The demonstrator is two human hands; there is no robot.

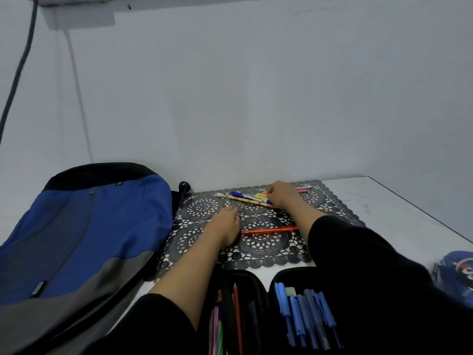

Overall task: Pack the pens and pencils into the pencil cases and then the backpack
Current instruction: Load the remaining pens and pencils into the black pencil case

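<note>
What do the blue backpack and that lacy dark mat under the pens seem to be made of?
Backpack: looks like woven synthetic cloth, perhaps nylon or polyester, matte; it slumps and creases softly. Mat: probably moulded plastic or vinyl lace, with a faint sheen and crisp regular cut-outs; crocheted fabric cannot be ruled out.

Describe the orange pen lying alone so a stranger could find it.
Start at the dark lace placemat beside the blue backpack. An orange pen lies between the two forearms. Unlike the bunch of markers at the far edge, it lies alone.
</note>
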